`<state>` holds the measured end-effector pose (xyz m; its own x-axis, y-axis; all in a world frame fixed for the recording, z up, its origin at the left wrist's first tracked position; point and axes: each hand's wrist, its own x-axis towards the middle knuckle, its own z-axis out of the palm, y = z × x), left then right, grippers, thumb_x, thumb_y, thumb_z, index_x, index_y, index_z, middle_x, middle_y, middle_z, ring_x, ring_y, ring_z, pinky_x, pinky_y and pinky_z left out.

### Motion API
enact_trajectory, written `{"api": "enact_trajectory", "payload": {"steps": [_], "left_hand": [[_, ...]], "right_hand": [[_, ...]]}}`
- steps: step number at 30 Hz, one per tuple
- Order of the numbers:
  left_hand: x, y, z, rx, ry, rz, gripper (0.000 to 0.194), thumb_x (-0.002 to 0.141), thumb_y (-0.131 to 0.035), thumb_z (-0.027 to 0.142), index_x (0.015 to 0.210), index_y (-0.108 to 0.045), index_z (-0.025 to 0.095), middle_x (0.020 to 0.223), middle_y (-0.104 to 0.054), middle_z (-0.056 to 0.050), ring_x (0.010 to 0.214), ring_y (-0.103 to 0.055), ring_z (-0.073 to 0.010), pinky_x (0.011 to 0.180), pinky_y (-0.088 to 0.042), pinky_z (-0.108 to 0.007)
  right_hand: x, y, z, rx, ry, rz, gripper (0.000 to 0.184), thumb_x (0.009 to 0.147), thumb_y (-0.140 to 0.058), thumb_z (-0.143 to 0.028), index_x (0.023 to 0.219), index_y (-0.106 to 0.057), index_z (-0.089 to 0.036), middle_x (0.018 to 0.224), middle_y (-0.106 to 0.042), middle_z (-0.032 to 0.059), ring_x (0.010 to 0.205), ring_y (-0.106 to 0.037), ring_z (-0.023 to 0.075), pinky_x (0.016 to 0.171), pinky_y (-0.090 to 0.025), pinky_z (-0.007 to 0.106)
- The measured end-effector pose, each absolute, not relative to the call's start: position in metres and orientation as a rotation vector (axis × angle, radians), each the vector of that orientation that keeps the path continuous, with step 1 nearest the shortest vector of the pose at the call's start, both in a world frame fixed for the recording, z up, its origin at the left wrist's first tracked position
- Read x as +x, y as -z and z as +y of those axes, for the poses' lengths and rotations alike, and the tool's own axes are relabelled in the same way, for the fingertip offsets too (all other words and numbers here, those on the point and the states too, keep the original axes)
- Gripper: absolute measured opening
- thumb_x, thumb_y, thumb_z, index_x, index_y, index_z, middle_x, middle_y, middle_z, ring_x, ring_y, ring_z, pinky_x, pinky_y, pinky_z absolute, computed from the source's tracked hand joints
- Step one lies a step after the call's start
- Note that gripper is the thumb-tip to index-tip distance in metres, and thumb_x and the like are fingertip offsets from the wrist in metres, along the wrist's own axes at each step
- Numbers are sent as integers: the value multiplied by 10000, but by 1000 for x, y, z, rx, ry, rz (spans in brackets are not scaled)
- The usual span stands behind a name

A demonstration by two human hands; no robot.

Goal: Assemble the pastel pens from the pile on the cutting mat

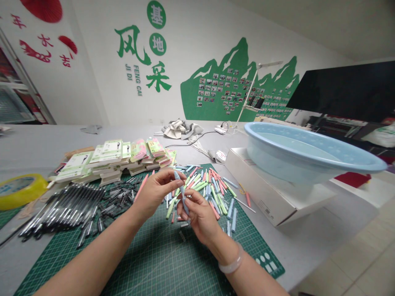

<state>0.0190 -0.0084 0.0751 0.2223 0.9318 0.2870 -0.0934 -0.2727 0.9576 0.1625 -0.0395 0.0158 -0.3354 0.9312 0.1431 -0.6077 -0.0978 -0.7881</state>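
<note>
A light-blue pen point(181, 190) is held between both hands above the green cutting mat point(145, 259). My left hand point(157, 187) pinches its upper end, while the fingers of my right hand point(199, 213) are closed round the lower part. Just beyond and to the right lies a loose heap of pastel pen parts point(220, 189) in pink, green, blue and white. Short clear pieces point(182, 235) rest on the mat below my hands. To the left, black caps point(115, 201) are scattered beside a row of clear-barrelled black pens point(68, 209).
Stacked small boxes point(105, 154) stand behind the black pens. A roll of yellow tape point(23, 191) lies far left. On the right, a blue basin point(286, 164) rests on a white box point(274, 201). Cloths point(179, 129) and a cable lie toward the wall.
</note>
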Motion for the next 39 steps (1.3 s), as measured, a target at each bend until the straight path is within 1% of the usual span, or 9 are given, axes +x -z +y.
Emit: {"api": "enact_trajectory", "payload": {"steps": [5, 11, 19, 22, 27, 29, 32, 35, 39], "left_hand": [[17, -77, -8, 1431, -1362, 809, 118, 734, -696, 244, 834, -678, 183, 774, -639, -11, 727, -553, -138, 682, -415, -240], [14, -81, -5, 1266, -1471, 749, 121, 726, -701, 236, 832, -679, 182, 804, -637, -11, 792, -553, -135, 727, -425, -232], [9, -81, 0, 1083, -1518, 679, 127, 747, -684, 259, 858, -674, 200, 842, -623, 2, 774, -549, -107, 730, -446, -220], [11, -82, -2, 1157, -1498, 735, 138, 741, -683, 275, 853, -676, 193, 858, -627, -9, 771, -550, -121, 724, -447, -237], [9, -82, -2, 1289, -1364, 805, 153, 787, -610, 298, 871, -650, 177, 781, -606, -15, 753, -550, -141, 706, -440, -251], [8, -81, -1, 1274, -1257, 777, 153, 809, -558, 285, 875, -632, 169, 732, -584, -11, 709, -539, -139, 662, -437, -251], [8, -79, -1, 1243, -1131, 703, 147, 815, -515, 247, 871, -620, 160, 646, -510, 16, 592, -471, -107, 568, -391, -228], [11, -76, -3, 1293, -1066, 761, 172, 793, -577, 275, 912, -630, 163, 639, -504, 23, 554, -429, -90, 515, -328, -209], [15, -72, -5, 1358, -1039, 842, 248, 748, -657, 349, 906, -639, 159, 661, -556, 3, 555, -452, -100, 490, -306, -210]], "right_hand": [[163, -17, -41, -479, -1698, -984, 137, 804, -596, -271, 914, -582, -190, 627, -614, 13, 494, -433, 98, 553, -380, 251], [164, -19, -41, -492, -1697, -988, 132, 807, -588, -267, 908, -599, -182, 629, -613, 18, 489, -427, 92, 550, -378, 243], [164, -16, -40, -500, -1691, -1018, 165, 809, -601, -303, 923, -607, -183, 637, -606, 16, 501, -428, 101, 561, -396, 256], [164, -16, -40, -495, -1693, -1022, 154, 818, -588, -290, 927, -604, -182, 640, -604, 16, 504, -423, 101, 569, -400, 260], [164, -16, -40, -491, -1696, -1006, 150, 822, -579, -284, 928, -600, -180, 637, -601, 17, 500, -425, 99, 547, -389, 246], [165, -15, -40, -489, -1694, -993, 142, 822, -576, -277, 924, -596, -180, 638, -600, 17, 497, -428, 97, 532, -380, 237], [165, -15, -39, -472, -1689, -978, 134, 821, -574, -266, 925, -591, -183, 638, -596, 13, 493, -428, 95, 515, -368, 226], [166, -15, -38, -463, -1684, -977, 143, 820, -579, -284, 924, -591, -186, 627, -586, 6, 493, -421, 94, 515, -367, 224], [165, -16, -38, -459, -1679, -969, 146, 808, -596, -293, 912, -595, -191, 617, -587, 0, 482, -412, 90, 514, -371, 220]]}}
